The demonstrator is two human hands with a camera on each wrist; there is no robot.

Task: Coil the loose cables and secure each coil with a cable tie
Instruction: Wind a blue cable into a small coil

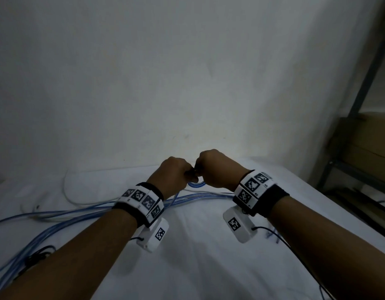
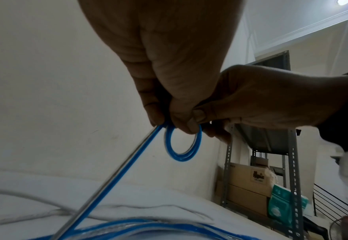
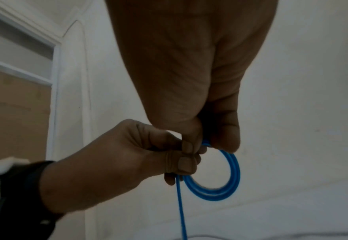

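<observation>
the left hand and right hand meet above the white surface, fingers curled, both pinching the top of one small blue cable coil of two or three turns. the knuckles hide the pinch point. its loose tail runs down to blue strands too tangled to count, beside one white cable.

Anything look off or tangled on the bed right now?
Nothing damaged. Both hands, left hand and right hand, pinch a small blue cable coil; the rest of the blue cable sprawls loose across the white sheet.
</observation>
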